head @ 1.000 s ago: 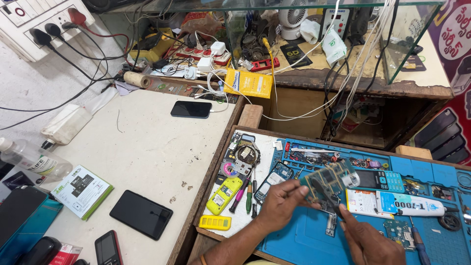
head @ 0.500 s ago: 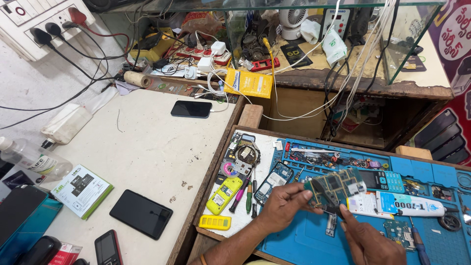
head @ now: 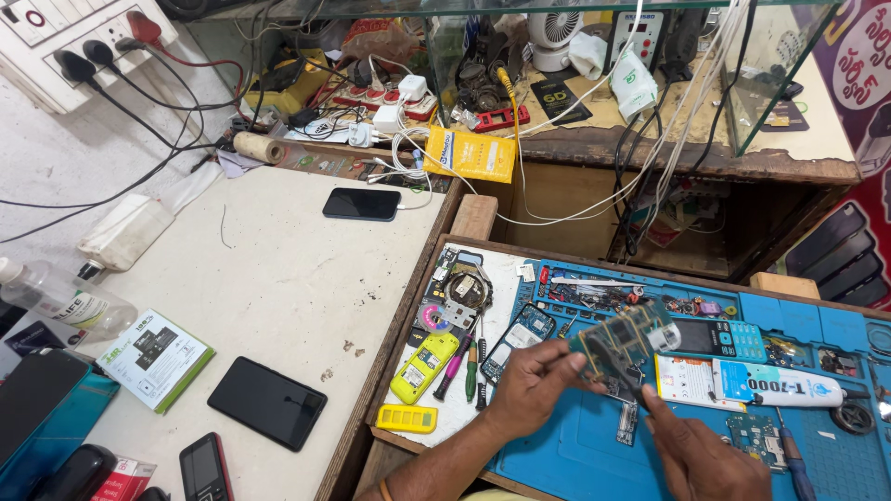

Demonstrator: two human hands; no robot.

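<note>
Left hand [head: 529, 385] pinches the circuit board [head: 624, 339] tight; right hand's [head: 701, 455] grip unclear beneath it.

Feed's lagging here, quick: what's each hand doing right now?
Left hand: closed on the green rectangular circuit board, holding it above the blue work mat.
Right hand: fingertips at the board's lower edge; grip cannot be told.

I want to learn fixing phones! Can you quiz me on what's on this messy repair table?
1. True or false: the left hand holds a green circuit board above the blue mat.
2. Which lies nearest the mat's left edge? A) yellow phone body B) white fan C) plastic bottle
3. Fill in: the right hand reaches up toward the board's ____ edge.

Key: 1 true; 2 A; 3 lower.
</note>
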